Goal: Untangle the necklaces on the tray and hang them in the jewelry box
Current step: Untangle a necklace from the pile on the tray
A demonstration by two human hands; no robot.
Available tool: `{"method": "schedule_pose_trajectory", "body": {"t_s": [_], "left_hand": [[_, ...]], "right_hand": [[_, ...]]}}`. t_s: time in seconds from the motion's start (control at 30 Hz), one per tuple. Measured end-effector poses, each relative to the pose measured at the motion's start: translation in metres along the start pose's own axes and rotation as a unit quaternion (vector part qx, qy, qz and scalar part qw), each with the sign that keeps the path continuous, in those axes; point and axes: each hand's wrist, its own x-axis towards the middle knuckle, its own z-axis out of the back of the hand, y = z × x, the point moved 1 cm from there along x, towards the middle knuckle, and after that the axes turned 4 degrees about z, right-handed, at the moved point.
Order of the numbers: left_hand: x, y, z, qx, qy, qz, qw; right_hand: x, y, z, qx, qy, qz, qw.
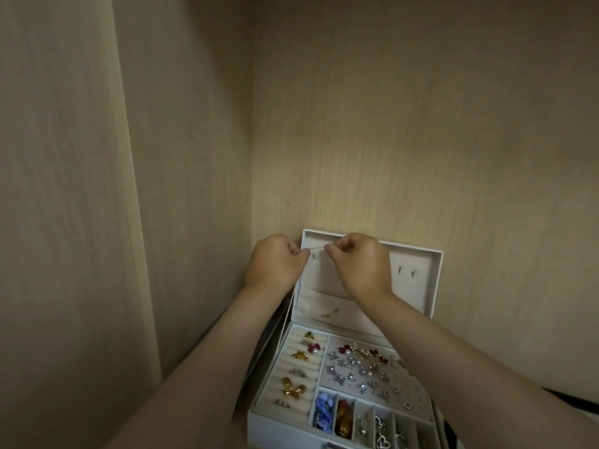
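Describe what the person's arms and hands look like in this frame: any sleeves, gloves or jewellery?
Both forearms are bare up to the frame's bottom edge, with no sleeves showing. The left hand and right hand wear no gloves. No watch or bracelet shows on either wrist. A small glint on one finger of the right hand might be a ring, but it is too small to tell.

Two hands (275, 264), one necklace (316, 248), one jewelry box (436, 280).
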Motion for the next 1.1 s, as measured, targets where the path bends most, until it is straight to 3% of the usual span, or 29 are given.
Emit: {"method": "schedule_pose_trajectory", "body": {"t_s": [0.2, 0.43, 0.6, 0.7, 0.8, 0.9, 1.1], "left_hand": [[0.001, -0.003, -0.006, 0.026, 0.018, 0.073, 0.997], [-0.014, 0.003, -0.010, 0.014, 0.037, 0.102, 0.994], [-0.027, 0.010, -0.014, -0.078, 0.115, 0.090, 0.986], [-0.038, 0.018, -0.013, -0.130, 0.150, 0.077, 0.977], [-0.050, 0.020, -0.007, -0.161, 0.165, 0.049, 0.972], [-0.053, 0.020, 0.000, -0.103, 0.178, -0.001, 0.979], [-0.049, 0.023, 0.004, -0.123, 0.142, 0.017, 0.982]], "right_hand": [[-0.004, 0.005, -0.011, -0.033, -0.040, -0.042, 0.998], [-0.023, -0.006, -0.015, -0.059, 0.045, -0.047, 0.996], [-0.042, -0.006, -0.014, 0.037, 0.162, -0.051, 0.985], [-0.057, 0.005, -0.007, 0.183, 0.240, -0.122, 0.946], [-0.064, 0.011, 0.000, 0.244, 0.272, -0.172, 0.915], [-0.068, 0.007, 0.003, 0.215, 0.287, -0.146, 0.922], [-0.065, -0.007, 0.008, 0.087, 0.307, -0.105, 0.942]]}}
